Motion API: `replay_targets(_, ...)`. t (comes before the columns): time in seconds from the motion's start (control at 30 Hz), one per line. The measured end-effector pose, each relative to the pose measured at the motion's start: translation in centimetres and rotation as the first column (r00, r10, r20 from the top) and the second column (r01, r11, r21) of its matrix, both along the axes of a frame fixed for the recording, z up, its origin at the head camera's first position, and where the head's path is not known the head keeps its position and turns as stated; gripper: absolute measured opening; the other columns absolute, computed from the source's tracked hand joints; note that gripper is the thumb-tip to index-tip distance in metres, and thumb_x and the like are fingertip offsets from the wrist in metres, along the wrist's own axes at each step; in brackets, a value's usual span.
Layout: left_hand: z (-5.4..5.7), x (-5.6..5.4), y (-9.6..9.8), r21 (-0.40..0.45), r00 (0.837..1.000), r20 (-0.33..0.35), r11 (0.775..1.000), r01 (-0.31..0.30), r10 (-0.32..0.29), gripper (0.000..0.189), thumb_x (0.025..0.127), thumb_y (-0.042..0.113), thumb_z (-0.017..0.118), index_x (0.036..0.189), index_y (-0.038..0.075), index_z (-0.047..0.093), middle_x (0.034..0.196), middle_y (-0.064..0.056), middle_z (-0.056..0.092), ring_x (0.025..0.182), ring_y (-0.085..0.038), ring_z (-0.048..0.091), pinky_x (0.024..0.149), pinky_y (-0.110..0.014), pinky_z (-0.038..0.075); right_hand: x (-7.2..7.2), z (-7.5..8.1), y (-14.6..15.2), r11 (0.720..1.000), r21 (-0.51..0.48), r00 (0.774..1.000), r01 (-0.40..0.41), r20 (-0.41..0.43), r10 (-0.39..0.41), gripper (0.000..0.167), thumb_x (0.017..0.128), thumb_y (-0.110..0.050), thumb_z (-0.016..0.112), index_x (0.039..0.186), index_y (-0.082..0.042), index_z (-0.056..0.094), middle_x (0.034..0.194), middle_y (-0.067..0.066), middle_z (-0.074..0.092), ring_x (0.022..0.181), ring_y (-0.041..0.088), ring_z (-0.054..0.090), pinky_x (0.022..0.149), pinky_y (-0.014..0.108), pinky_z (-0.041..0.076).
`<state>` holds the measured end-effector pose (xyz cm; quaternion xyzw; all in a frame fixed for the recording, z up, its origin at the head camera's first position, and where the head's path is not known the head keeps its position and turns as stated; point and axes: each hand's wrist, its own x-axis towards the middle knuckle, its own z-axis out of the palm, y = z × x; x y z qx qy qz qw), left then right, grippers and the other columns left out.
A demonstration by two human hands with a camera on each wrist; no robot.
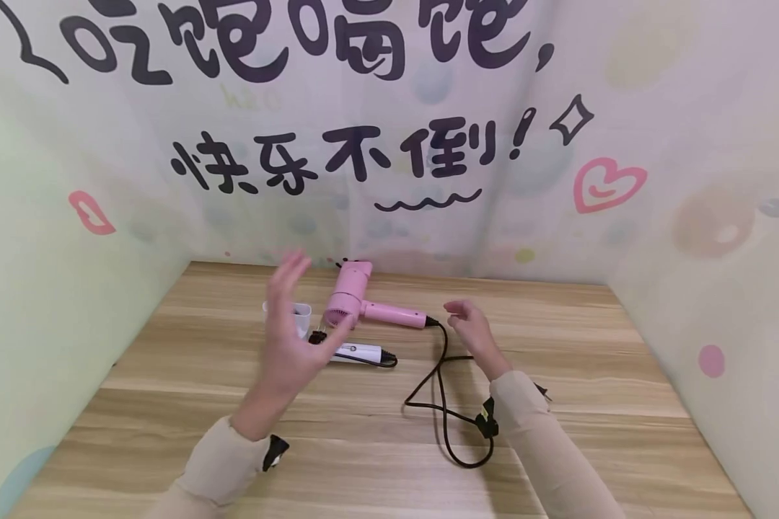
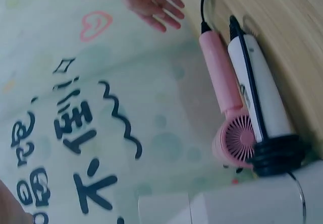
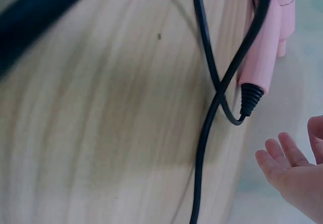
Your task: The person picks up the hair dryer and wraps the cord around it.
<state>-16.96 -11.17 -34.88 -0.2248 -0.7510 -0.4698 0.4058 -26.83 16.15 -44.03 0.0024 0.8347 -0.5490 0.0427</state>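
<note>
The pink hair dryer (image 1: 352,288) lies at the far side of the surface (image 1: 337,461), its nozzle towards the wall and its intake grille facing near. Its handle reaches right; lying flat with the handle out to one side probably stops the barrel from rolling. From the handle's end a black cord (image 3: 219,94) runs out and crosses itself in loose loops to the near right, which likely spares the joint any pull. The black block (image 1: 486,424) on those loops could be its plug, though the right sleeve crowds it too closely to be sure.

The right hand (image 1: 472,330) is just right of the handle's end, fingers loosely bent, with nothing in its grip. The left hand (image 1: 291,349) is raised, thumb and fingers spread wide and holding nothing, a shape that would suit something broad.

Just near of the dryer lies a white appliance (image 1: 361,352), its own cord drawn back along it, seemingly for tidiness. Left of the dryer, a white container (image 1: 304,317) is partly hidden behind the left hand.
</note>
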Motion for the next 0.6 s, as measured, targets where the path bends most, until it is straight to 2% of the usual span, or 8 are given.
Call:
replay_targets(0.07, -0.4, -0.5, 1.1, -0.086, 0.997, 0.072, 0.996, 0.025, -0.019, 0.083, 0.071, 0.021, 0.075, 0.141, 0.006, 0.033, 0.149, -0.008, 0.029, 0.141, -0.027, 0.021, 0.113, -0.050, 0.020, 0.1, -0.2, 0.1, 1.000, 0.005, 1.000, -0.001, 0.008, 0.001, 0.035, 0.090, -0.001, 0.046, 0.125, 0.004, 0.049, 0.131, 0.024, 0.048, 0.120, 0.035, 0.047, 0.100, 0.046, 0.039)
replay_targets(0.13, -0.9, -1.3, 2.0, -0.173, 0.982, 0.187, 0.984, 0.045, -0.012, 0.085, 0.074, 0.029, 0.074, 0.144, 0.011, 0.030, 0.152, -0.004, 0.025, 0.142, -0.025, 0.018, 0.111, -0.054, 0.021, 0.2, -0.4, 0.2, 1.000, 0.020, 1.000, 0.000, 0.012, 0.000, 0.036, 0.090, -0.001, 0.046, 0.125, 0.004, 0.049, 0.131, 0.024, 0.048, 0.119, 0.036, 0.047, 0.099, 0.046, 0.040)
replay_targets(0.17, -1.2, -1.7, 2.4, -0.224, 0.969, 0.247, 0.973, 0.052, 0.005, 0.085, 0.075, 0.033, 0.073, 0.145, 0.014, 0.028, 0.153, -0.002, 0.023, 0.143, -0.023, 0.016, 0.111, -0.054, 0.020, 0.3, -0.5, 0.3, 1.000, 0.029, 1.000, -0.001, 0.014, 0.000, 0.036, 0.090, -0.001, 0.047, 0.125, 0.004, 0.049, 0.131, 0.024, 0.048, 0.119, 0.036, 0.047, 0.098, 0.046, 0.040)
replay_targets(0.23, -2.0, -2.8, 3.1, -0.317, 0.931, 0.361, 0.946, 0.070, 0.052, 0.086, 0.077, 0.040, 0.070, 0.147, 0.019, 0.024, 0.154, 0.000, 0.021, 0.143, -0.022, 0.013, 0.111, -0.055, 0.020, 0.3, -0.6, 0.5, 0.999, 0.051, 1.000, -0.006, 0.016, 0.005, 0.036, 0.090, -0.002, 0.047, 0.125, 0.004, 0.049, 0.132, 0.024, 0.048, 0.119, 0.036, 0.048, 0.098, 0.047, 0.041)
replay_targets(0.33, -3.5, -4.7, 3.7, -0.429, 0.865, 0.480, 0.899, 0.085, 0.147, 0.089, 0.079, 0.048, 0.066, 0.149, 0.021, 0.018, 0.155, -0.005, 0.017, 0.143, -0.026, 0.013, 0.108, -0.059, 0.022, 0.5, -0.8, 0.6, 0.996, 0.088, 1.000, -0.013, 0.009, 0.012, 0.036, 0.090, -0.003, 0.049, 0.125, 0.004, 0.049, 0.131, 0.024, 0.049, 0.118, 0.037, 0.049, 0.096, 0.046, 0.042)
replay_targets(0.4, -4.5, -5.9, 4.0, -0.462, 0.808, 0.552, 0.882, 0.089, 0.208, 0.092, 0.079, 0.053, 0.064, 0.150, 0.022, 0.014, 0.155, -0.008, 0.014, 0.143, -0.031, 0.013, 0.106, -0.062, 0.024, 0.5, -0.8, 0.7, 0.994, 0.108, 1.000, -0.017, 0.003, 0.016, 0.035, 0.089, -0.003, 0.050, 0.124, 0.004, 0.050, 0.130, 0.024, 0.050, 0.117, 0.037, 0.049, 0.095, 0.046, 0.043)
replay_targets(0.53, -6.4, -8.1, 4.3, -0.488, 0.673, 0.663, 0.871, 0.057, 0.328, 0.095, 0.077, 0.061, 0.060, 0.150, 0.025, 0.012, 0.156, -0.014, 0.009, 0.141, -0.038, 0.013, 0.104, -0.065, 0.023, 0.7, -0.8, 0.8, 0.990, 0.137, 1.000, -0.029, 0.011, 0.028, 0.036, 0.089, -0.002, 0.050, 0.124, 0.004, 0.049, 0.129, 0.025, 0.049, 0.117, 0.039, 0.049, 0.094, 0.046, 0.043)
replay_targets(0.6, -7.3, -9.0, 4.4, -0.471, 0.626, 0.695, 0.882, 0.025, 0.353, 0.095, 0.076, 0.060, 0.062, 0.150, 0.023, 0.015, 0.155, -0.017, 0.008, 0.140, -0.042, 0.012, 0.106, -0.064, 0.020, 0.8, -0.9, 0.8, 0.988, 0.146, 0.998, -0.046, 0.039, 0.041, 0.038, 0.089, -0.003, 0.051, 0.126, 0.004, 0.048, 0.131, 0.026, 0.048, 0.118, 0.040, 0.048, 0.095, 0.047, 0.043)
